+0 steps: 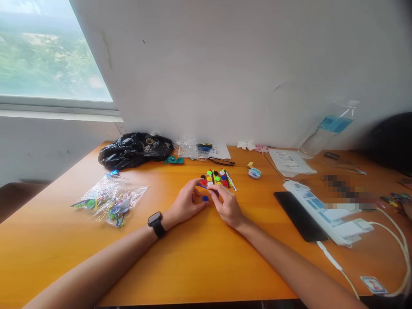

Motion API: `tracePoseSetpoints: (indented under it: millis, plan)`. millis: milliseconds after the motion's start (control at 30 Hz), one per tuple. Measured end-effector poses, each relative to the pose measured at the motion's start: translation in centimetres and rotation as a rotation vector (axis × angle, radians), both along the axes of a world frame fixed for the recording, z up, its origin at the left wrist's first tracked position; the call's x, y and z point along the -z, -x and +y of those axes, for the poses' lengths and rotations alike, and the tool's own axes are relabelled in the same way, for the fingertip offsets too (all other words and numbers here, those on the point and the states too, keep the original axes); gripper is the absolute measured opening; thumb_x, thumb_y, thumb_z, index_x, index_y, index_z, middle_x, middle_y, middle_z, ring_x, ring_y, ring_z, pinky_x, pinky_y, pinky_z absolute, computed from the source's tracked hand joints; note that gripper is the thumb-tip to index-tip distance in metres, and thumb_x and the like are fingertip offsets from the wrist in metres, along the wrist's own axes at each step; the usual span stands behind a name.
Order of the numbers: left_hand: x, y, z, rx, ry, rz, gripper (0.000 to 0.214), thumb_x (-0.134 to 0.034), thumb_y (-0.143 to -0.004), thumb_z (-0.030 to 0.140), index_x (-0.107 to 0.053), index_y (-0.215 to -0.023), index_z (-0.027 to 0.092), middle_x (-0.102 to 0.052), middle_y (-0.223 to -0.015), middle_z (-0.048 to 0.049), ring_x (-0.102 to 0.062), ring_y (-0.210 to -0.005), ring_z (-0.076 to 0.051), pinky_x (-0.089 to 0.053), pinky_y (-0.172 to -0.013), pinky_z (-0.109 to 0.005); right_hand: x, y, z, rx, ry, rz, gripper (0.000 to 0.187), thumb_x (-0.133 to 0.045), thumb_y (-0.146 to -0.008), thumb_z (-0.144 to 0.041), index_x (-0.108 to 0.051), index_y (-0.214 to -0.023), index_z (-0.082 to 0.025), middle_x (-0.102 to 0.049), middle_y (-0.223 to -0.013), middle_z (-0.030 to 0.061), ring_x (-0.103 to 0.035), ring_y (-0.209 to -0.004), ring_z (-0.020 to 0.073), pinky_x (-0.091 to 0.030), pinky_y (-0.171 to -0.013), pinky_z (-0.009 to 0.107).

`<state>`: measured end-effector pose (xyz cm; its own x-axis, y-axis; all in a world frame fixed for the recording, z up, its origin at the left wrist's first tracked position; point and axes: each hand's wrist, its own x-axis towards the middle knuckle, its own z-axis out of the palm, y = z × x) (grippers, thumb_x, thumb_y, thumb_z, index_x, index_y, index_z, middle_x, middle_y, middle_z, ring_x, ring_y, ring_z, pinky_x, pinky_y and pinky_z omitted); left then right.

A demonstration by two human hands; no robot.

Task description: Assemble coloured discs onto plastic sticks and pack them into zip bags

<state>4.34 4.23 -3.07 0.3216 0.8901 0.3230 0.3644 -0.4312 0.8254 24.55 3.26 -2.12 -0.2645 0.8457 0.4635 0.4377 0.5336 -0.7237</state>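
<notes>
A thin blue plastic stick (202, 186) spans the space between my two hands. My right hand (228, 207) pinches its right end between thumb and fingers. The fingers of my left hand (186, 202) curl at the other end and appear to grip it, while the left thumb points forward, lower down. Close to that thumb is a round blue plastic piece (205, 198); whether the thumb touches it I cannot tell. Just beyond my fingers lie several coloured round pieces (217, 178) in rows, with thin sticks (231, 180) beside them.
Clear bags of coloured parts (112, 201) lie at left, a black plastic bag (135, 150) behind them. Glasses (222, 162) and a small round container (254, 173) are farther back. A phone (299, 216), white power strip (317, 210) with cables, and bottle (331, 128) occupy the right.
</notes>
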Motion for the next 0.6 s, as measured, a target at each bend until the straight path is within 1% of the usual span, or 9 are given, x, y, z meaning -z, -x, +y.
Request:
tracePoseSetpoints:
  millis: [67,100,167,233,300,333,433,500,600]
  plan:
    - [-0.5,0.1,-0.3,-0.021,-0.063,-0.026,0.061,-0.081,-0.089,0.031,-0.054,-0.144,0.027,-0.063,-0.137,-0.0109,-0.069,-0.103,-0.022,-0.059,-0.083,-0.032,0.0,-0.2,-0.2,-0.020,0.047,0.005,0.023,-0.051,-0.108,-0.037,-0.069,-0.117,-0.025,-0.076,-0.115,0.0076,-0.072,-0.107,0.0250,-0.055,-0.099,0.038]
    - [-0.7,0.2,-0.5,-0.028,-0.100,-0.036,0.052,-0.078,-0.092,0.031,-0.058,-0.140,0.027,-0.065,-0.135,-0.0102,-0.068,-0.104,-0.022,-0.058,-0.086,-0.033,-0.1,-0.3,-0.3,-0.036,0.072,0.011,0.023,-0.051,-0.108,-0.038,-0.068,-0.118,-0.025,-0.075,-0.115,0.0074,-0.072,-0.105,0.0246,-0.055,-0.097,0.037]
    - [-1.2,0.2,-0.7,-0.021,-0.157,-0.038,0.030,-0.070,-0.099,0.028,-0.066,-0.128,0.026,-0.070,-0.122,-0.0079,-0.068,-0.103,-0.021,-0.056,-0.089,-0.033,-0.1,-0.5,-0.3,-0.069,0.115,0.024,0.024,-0.050,-0.108,-0.039,-0.066,-0.120,-0.025,-0.075,-0.113,0.0074,-0.072,-0.100,0.0237,-0.056,-0.096,0.037]
    - [-1.5,0.3,-0.8,-0.003,-0.174,-0.023,0.013,-0.064,-0.103,0.026,-0.071,-0.113,0.023,-0.072,-0.107,-0.0063,-0.067,-0.097,-0.019,-0.054,-0.087,-0.032,-0.1,-0.5,-0.2,-0.089,0.145,0.038,0.024,-0.052,-0.108,-0.040,-0.063,-0.123,-0.024,-0.074,-0.106,0.0066,-0.071,-0.094,0.0227,-0.056,-0.092,0.036]
    - [-1.7,0.3,-0.9,0.008,-0.157,-0.006,0.014,-0.059,-0.105,0.026,-0.072,-0.104,0.022,-0.070,-0.099,-0.0058,-0.065,-0.090,-0.019,-0.052,-0.082,-0.031,-0.1,-0.5,0.0,-0.081,0.153,0.070,0.023,-0.054,-0.106,-0.040,-0.062,-0.120,-0.024,-0.073,-0.100,0.0054,-0.069,-0.087,0.0214,-0.056,-0.082,0.033]
    - [-1.7,0.2,-0.9,0.012,-0.145,0.002,0.016,-0.058,-0.106,0.027,-0.072,-0.103,0.021,-0.070,-0.098,-0.0060,-0.065,-0.089,-0.019,-0.052,-0.081,-0.031,0.0,-0.5,0.1,-0.073,0.152,0.093,0.021,-0.056,-0.105,-0.040,-0.062,-0.116,-0.024,-0.072,-0.098,0.0051,-0.068,-0.083,0.0205,-0.055,-0.077,0.031]
    - [-1.8,0.3,-1.0,0.023,-0.122,0.014,0.019,-0.053,-0.107,0.027,-0.071,-0.111,0.022,-0.069,-0.100,-0.0067,-0.064,-0.090,-0.020,-0.052,-0.082,-0.033,0.4,-0.5,0.4,-0.065,0.165,0.155,0.018,-0.059,-0.102,-0.040,-0.061,-0.103,-0.022,-0.069,-0.091,0.0040,-0.063,-0.071,0.0174,-0.048,-0.064,0.028]
    - [-1.8,0.3,-1.0,0.034,-0.113,0.034,0.021,-0.052,-0.106,0.025,-0.071,-0.116,0.023,-0.069,-0.102,-0.0068,-0.064,-0.091,-0.021,-0.052,-0.083,-0.033,0.8,-0.6,0.6,-0.081,0.218,0.171,0.018,-0.061,-0.101,-0.039,-0.061,-0.099,-0.022,-0.067,-0.083,0.0022,-0.058,-0.065,0.0157,-0.044,-0.058,0.027]
    - [-1.3,0.3,-0.9,0.011,-0.105,0.098,0.018,-0.058,-0.104,0.028,-0.075,-0.109,0.025,-0.066,-0.098,-0.0058,-0.064,-0.088,-0.021,-0.051,-0.080,-0.032,1.3,-0.9,0.9,-0.115,0.325,0.189,0.018,-0.064,-0.099,-0.039,-0.062,-0.096,-0.021,-0.065,-0.078,0.0008,-0.058,-0.062,0.0148,-0.043,-0.057,0.026]
